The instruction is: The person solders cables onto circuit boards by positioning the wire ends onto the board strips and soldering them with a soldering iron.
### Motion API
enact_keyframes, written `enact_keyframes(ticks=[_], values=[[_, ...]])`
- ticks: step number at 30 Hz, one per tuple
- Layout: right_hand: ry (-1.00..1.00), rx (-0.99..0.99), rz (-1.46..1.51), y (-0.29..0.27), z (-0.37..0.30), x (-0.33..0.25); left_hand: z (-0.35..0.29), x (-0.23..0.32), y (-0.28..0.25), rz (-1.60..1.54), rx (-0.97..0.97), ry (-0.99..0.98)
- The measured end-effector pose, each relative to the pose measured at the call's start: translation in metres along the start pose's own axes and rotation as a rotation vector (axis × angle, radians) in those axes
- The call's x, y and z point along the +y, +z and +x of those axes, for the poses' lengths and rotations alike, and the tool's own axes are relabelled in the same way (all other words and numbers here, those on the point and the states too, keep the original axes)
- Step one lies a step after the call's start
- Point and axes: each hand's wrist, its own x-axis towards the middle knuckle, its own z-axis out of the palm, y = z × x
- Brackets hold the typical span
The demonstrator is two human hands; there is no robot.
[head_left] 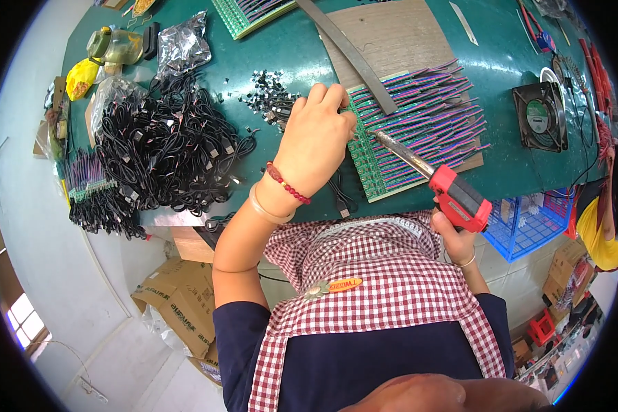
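My left hand [319, 130] is closed, fingertips curled down at the left edge of a green circuit board panel [372, 175]. Whatever its fingers pinch is hidden under them. A black cable with a USB plug [342, 206] hangs just below that hand. My right hand [452, 237] grips a red and black soldering gun [460, 199], its metal barrel slanting up-left and its tip at the panel near my left fingers. Rows of purple, pink and dark wires [432, 130] run rightward from the panel. A flat metal bar [353, 58] lies across the wires and the wooden board [391, 34].
A large heap of black cables [165, 147] lies at left, with small black connectors [264, 93] beside it. Another wired panel [247, 17] sits at the back. A black fan [540, 117] stands at right, above a blue crate [529, 223]. Cardboard boxes [178, 302] stand below left.
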Motion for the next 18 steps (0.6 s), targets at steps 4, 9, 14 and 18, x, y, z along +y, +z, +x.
enact_keyframes(ticks=[4, 9, 14, 18], values=[[-0.027, -0.021, -0.038, 0.0014, 0.0001, 0.0007, -0.0004, 0.0003, 0.0000, 0.004, 0.002, -0.003], [-0.037, -0.025, -0.042, 0.0033, 0.0007, -0.0050, -0.0006, 0.0005, 0.0005, 0.015, 0.004, -0.001], [-0.019, -0.038, -0.036, 0.0006, -0.0029, 0.0015, -0.0016, 0.0013, 0.0005, -0.006, 0.017, -0.011], [-0.021, -0.047, -0.033, 0.0002, -0.0035, 0.0044, -0.0039, 0.0014, 0.0013, -0.012, 0.018, -0.022]])
